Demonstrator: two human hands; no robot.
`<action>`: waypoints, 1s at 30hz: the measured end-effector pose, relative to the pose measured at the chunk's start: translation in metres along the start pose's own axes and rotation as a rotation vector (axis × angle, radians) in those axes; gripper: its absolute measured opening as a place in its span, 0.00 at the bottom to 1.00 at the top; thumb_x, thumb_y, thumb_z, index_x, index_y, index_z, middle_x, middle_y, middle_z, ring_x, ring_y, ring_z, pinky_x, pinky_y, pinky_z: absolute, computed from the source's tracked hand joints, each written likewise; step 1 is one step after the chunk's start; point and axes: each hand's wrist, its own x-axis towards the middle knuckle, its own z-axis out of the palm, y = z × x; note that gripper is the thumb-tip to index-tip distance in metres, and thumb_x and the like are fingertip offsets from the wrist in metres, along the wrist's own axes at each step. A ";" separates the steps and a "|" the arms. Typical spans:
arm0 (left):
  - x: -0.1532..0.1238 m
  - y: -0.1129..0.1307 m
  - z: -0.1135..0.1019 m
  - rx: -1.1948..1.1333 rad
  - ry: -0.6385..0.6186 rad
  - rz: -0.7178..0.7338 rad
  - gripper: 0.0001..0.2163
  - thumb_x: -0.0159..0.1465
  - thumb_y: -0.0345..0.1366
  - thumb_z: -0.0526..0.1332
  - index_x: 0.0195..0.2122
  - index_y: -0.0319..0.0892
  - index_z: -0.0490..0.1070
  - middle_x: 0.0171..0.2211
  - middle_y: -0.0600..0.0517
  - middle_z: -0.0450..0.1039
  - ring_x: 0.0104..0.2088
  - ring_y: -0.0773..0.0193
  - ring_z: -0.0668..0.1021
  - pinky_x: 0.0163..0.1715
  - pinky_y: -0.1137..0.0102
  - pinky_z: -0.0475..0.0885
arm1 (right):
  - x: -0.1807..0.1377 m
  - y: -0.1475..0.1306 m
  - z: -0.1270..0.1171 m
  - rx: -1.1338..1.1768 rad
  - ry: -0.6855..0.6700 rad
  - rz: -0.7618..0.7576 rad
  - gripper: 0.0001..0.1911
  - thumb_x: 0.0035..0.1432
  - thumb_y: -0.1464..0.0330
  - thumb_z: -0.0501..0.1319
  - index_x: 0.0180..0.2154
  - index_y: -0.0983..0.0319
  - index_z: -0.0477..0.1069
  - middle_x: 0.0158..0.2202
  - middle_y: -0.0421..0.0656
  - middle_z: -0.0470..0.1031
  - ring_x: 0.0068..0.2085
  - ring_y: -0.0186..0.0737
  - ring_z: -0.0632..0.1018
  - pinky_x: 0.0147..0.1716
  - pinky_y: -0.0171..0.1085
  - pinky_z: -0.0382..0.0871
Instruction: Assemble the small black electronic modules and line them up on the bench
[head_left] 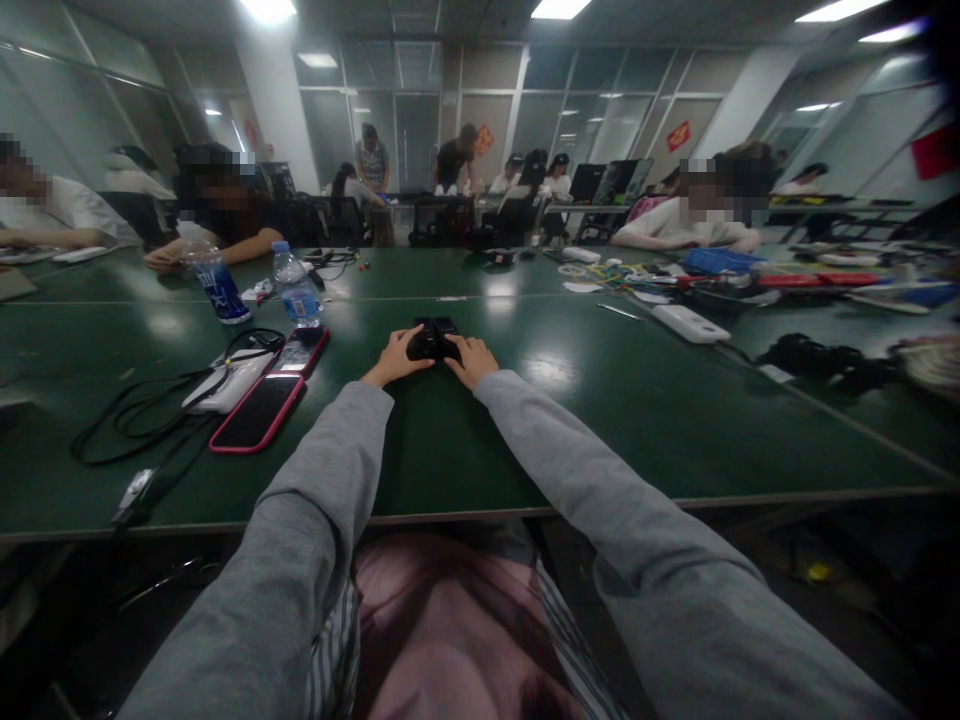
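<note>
A small black object (pixel 433 338) sits on the dark green table (pixel 480 440) straight ahead of me. My left hand (pixel 392 358) grips its left side with curled fingers. My right hand (pixel 472 358) holds its right side the same way. Both arms reach forward in grey sleeves. What the black object is I cannot make out; it looks like a small case or device in two halves.
To my left lie a pink-cased phone (pixel 259 412), a second phone (pixel 301 351), a white power bank (pixel 229 383) with black cables (pixel 127 420), and two water bottles (pixel 295 286). A white device (pixel 690 323) and clutter lie at right. Several people sit around the far tables.
</note>
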 end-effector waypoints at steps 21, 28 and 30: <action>-0.014 0.055 0.010 0.216 0.084 -0.064 0.28 0.67 0.43 0.58 0.67 0.48 0.57 0.67 0.42 0.57 0.67 0.45 0.61 0.62 0.49 0.62 | 0.010 -0.013 -0.002 0.082 -0.072 0.178 0.34 0.66 0.63 0.56 0.70 0.51 0.48 0.59 0.52 0.60 0.52 0.50 0.75 0.52 0.46 0.70; -0.012 0.049 0.013 0.056 0.100 0.006 0.29 0.66 0.47 0.58 0.68 0.49 0.56 0.69 0.42 0.51 0.68 0.37 0.57 0.62 0.39 0.57 | 0.011 -0.009 0.001 0.085 -0.010 0.162 0.33 0.65 0.63 0.56 0.69 0.52 0.50 0.59 0.52 0.61 0.51 0.50 0.75 0.50 0.46 0.72; -0.013 0.053 0.011 0.032 0.139 0.022 0.28 0.67 0.46 0.57 0.67 0.50 0.56 0.69 0.44 0.51 0.67 0.39 0.58 0.62 0.41 0.58 | 0.012 -0.007 0.002 0.118 0.062 0.129 0.34 0.65 0.64 0.55 0.69 0.52 0.50 0.59 0.52 0.61 0.52 0.51 0.74 0.50 0.48 0.72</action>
